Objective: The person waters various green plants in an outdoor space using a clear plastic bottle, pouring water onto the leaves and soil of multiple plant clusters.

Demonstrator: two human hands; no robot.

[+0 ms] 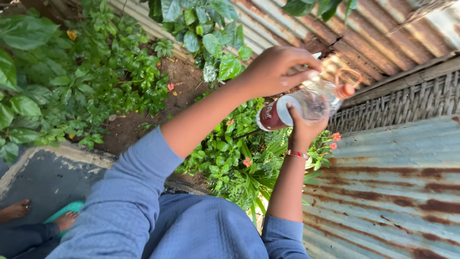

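Both my hands hold a clear plastic bottle (311,103) with a red and white label and an orange cap with its ring hanging loose. It lies tilted, cap end toward the rusty metal sheets. My left hand (273,72) curls over the bottle's upper side near the neck. From below, my right hand (306,127), with a red bracelet at the wrist, grips the body by the label. Both arms wear blue sleeves. The bottle hangs over green plants with small red flowers (247,162).
Rusty corrugated metal sheets (393,192) fill the right side, beside a woven cane fence panel (407,103). Leafy plants (72,81) and bare soil (177,81) are on the left. A grey concrete slab (48,182) shows bare feet and a teal sandal (67,211).
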